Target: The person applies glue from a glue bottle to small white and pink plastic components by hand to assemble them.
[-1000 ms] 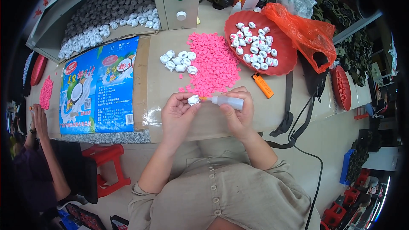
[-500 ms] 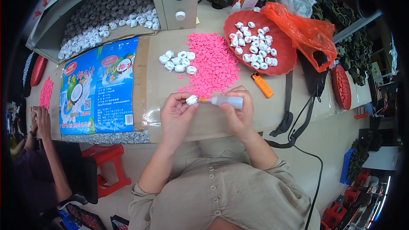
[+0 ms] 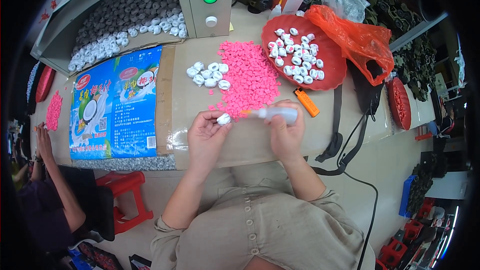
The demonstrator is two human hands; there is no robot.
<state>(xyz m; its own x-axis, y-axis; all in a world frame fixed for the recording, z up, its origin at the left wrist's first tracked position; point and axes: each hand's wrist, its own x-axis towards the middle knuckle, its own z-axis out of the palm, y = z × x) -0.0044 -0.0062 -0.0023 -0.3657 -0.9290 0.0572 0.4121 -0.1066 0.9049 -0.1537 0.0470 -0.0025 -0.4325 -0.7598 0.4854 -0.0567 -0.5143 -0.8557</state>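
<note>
My left hand (image 3: 209,129) pinches a small white rounded piece (image 3: 223,119) between thumb and fingers. In my right hand (image 3: 288,132) is a translucent squeeze bottle (image 3: 282,115) with an orange nozzle, tilted so that its tip points left toward the white piece, a little apart from it. Just beyond both hands spreads a heap of small pink pieces (image 3: 247,70). A cluster of similar white pieces (image 3: 207,75) lies at the heap's left. On the right, a red scalloped dish (image 3: 332,65) holds many more white pieces, some with pink spots.
An orange lighter (image 3: 307,102) lies right of my right hand, near a red plastic bag (image 3: 350,35) and a black strap (image 3: 337,120). A blue printed cardboard sheet (image 3: 117,102) covers the table's left. Behind it, a grey machine housing (image 3: 207,7) shelters many white pieces. Another person's hands (image 3: 44,142) work far left.
My right hand has drawn the bottle to the right, so its nozzle has come away from the white piece. My left hand keeps hold of that piece, nearly in place.
</note>
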